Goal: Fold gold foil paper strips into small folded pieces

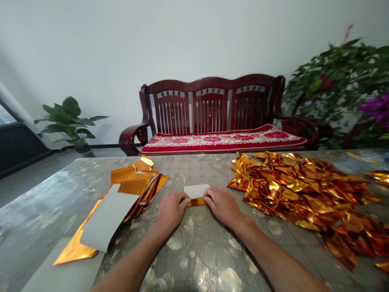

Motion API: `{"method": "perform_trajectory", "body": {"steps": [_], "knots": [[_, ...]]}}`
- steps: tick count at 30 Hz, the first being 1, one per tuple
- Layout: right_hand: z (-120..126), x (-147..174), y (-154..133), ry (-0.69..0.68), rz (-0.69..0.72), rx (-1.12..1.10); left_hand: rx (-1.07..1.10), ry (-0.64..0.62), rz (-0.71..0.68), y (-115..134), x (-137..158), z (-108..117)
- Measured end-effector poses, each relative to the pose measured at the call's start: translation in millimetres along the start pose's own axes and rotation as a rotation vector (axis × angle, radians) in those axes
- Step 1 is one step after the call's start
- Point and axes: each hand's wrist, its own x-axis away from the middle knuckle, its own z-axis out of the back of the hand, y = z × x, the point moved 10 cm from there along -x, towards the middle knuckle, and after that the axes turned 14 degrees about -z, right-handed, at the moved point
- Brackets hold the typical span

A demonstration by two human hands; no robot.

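A small sheet of foil paper point(196, 190) lies on the table in front of me, pale side up. Its near edge is turned over into a gold strip. My left hand point(172, 206) pinches the left end of that fold between thumb and fingers. At the right end, my right hand point(221, 203) grips the fold the same way. To the left is a loose stack of gold foil sheets point(129, 178), some with their pale side point(109, 217) up. A large heap of folded gold foil pieces point(291, 186) spreads over the right side.
The table point(182, 259) has a patterned, glossy cover. Beyond it stands a dark red wooden bench point(209, 105) with a red and white cushion point(225, 138). Potted plants point(71, 121) flank it, and clear plastic point(361, 160) lies at the far right.
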Motion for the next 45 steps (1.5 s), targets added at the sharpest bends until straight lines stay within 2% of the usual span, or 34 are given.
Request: {"method": "perform_trajectory", "body": {"steps": [16, 25, 28, 31, 35, 41, 45], "knots": [[0.6, -2.7, 0.8, 0.013, -0.032, 0.049, -0.185, -0.005, -0.078, 13.9, -1.9, 3.1], [-1.2, -2.3, 1.5, 0.031, -0.030, 0.058, -0.205, -0.036, -0.080, 15.6, -3.0, 4.6], [0.9, -0.9, 0.6, 0.047, -0.039, 0.071, -0.231, 0.012, -0.133, 21.3, -1.5, 8.1], [4.0, 1.9, -0.7, 0.088, -0.060, 0.100, -0.252, 0.053, -0.258, 34.5, 1.9, 5.6], [4.4, 5.6, 0.9, 0.143, -0.129, 0.105, -0.275, -0.061, -0.402, 54.4, 7.2, -14.1], [0.7, 8.0, -2.6, 0.152, -0.181, 0.065, -0.496, -0.217, -0.394, 69.2, 11.6, -28.9], [-1.5, 6.1, 0.3, 0.121, -0.184, 0.049, -0.562, -0.254, -0.360, 71.0, 18.3, -33.2]]}}
